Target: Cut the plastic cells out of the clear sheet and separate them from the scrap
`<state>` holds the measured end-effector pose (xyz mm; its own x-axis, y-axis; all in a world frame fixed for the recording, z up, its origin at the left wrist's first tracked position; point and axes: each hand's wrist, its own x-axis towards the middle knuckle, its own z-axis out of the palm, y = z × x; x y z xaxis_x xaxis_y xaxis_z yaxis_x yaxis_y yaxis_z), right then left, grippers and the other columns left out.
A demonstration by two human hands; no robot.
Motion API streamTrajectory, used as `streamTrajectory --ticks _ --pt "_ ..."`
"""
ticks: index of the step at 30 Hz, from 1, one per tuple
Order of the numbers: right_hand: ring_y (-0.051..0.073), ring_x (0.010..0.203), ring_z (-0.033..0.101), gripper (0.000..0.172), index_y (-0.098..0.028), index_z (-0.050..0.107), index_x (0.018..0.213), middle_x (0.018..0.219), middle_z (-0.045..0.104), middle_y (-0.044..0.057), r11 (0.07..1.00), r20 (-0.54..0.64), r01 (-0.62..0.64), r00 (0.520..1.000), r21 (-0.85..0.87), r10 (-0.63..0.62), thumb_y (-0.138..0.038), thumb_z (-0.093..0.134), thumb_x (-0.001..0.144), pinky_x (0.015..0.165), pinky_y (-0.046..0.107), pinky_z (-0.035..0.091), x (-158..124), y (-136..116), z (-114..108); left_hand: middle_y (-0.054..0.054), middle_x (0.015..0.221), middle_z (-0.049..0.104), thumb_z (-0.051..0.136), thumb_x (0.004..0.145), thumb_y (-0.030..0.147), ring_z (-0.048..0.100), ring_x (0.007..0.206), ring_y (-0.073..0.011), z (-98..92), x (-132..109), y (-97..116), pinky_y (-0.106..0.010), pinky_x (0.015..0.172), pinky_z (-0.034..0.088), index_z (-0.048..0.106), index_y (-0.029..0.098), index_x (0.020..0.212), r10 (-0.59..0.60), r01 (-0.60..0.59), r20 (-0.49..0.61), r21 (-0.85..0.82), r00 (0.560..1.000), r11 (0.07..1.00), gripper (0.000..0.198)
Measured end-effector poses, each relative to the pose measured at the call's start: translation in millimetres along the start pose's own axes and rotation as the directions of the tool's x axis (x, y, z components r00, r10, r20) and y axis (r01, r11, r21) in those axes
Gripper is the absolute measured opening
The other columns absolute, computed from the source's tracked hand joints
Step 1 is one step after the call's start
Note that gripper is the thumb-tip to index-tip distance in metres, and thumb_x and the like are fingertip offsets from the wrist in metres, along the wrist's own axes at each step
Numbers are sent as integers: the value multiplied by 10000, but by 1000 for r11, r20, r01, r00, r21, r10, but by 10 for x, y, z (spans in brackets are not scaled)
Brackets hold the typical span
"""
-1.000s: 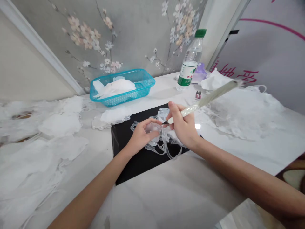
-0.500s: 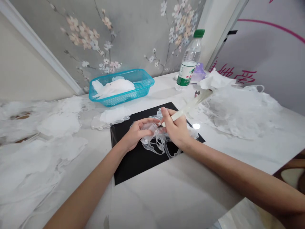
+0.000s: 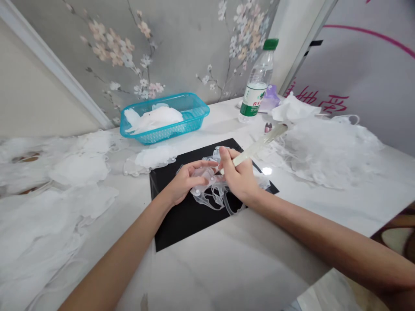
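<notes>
My left hand [image 3: 187, 181] has its index finger and thumb curved round a thin translucent plastic-like piece [image 3: 203, 174] with small round bumps at its edge, pressing on it. In a pen grip my right hand [image 3: 240, 176] is closed on a long, pale pen-like tool [image 3: 257, 147]. The tool's tip points down at the piece beside the left fingertips; fingers partly hide it, so its kind is unclear. Loose translucent strips [image 3: 215, 199] hang from the piece. Beneath both hands lies a black mat [image 3: 181, 229] on the white table.
A blue basket [image 3: 162, 131] holding white pieces stands behind, with a small stack of similar pieces [image 3: 151, 160] before it. Heaps of whitish sheets [image 3: 65, 216] fill the left side. At the right are a tangled translucent pile [image 3: 333, 149] and a green-capped bottle [image 3: 256, 86].
The outer end of the pen-like tool has dipped slightly, and its angle has shifted a little in my right hand. My left hand stays in place on the translucent piece.
</notes>
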<state>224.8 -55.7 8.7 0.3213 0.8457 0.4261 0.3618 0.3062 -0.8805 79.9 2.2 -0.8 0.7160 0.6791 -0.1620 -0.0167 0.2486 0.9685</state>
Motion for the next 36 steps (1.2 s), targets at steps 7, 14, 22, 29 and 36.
streamTrajectory --ticks 7,14,22,29,36 --pt "88 475 427 445 -186 420 556 498 444 -20 994 -1 47 999 -96 -48 -384 357 950 481 239 314 -8 22 8 -29 1019 695 631 610 44 620 796 -120 -8 11 -2 -201 713 454 696 199 1039 20 -19 34 -13 999 1000 461" --pt "101 469 415 386 -202 379 594 500 396 -28 959 37 161 987 -232 -157 -335 338 955 497 256 293 -19 42 36 -29 927 698 697 588 75 620 820 -148 -7 12 -6 -222 729 452 675 189 1102 14 -14 20 11 1000 1000 526" --pt "128 470 361 320 -224 293 656 526 354 -21 847 173 305 952 -436 -254 -318 297 961 492 269 261 -45 76 68 -50 988 689 722 521 78 611 909 -183 8 23 -38 -228 752 463 684 153 1038 26 -23 -64 48 998 999 524" --pt "129 441 374 304 -218 355 677 513 389 -19 836 220 300 950 -460 -220 -317 304 961 470 275 259 -80 114 63 -60 1011 680 686 519 74 620 926 -209 82 7 -15 -237 732 475 678 150 1025 26 -24 -70 18 997 1000 511" --pt "120 492 441 356 -214 363 647 543 428 -15 942 101 220 974 -255 -200 -353 311 970 497 261 328 -53 129 48 -28 914 679 663 525 56 585 742 -115 66 17 -12 -192 644 448 684 166 1017 16 -16 -55 -9 998 1000 505"
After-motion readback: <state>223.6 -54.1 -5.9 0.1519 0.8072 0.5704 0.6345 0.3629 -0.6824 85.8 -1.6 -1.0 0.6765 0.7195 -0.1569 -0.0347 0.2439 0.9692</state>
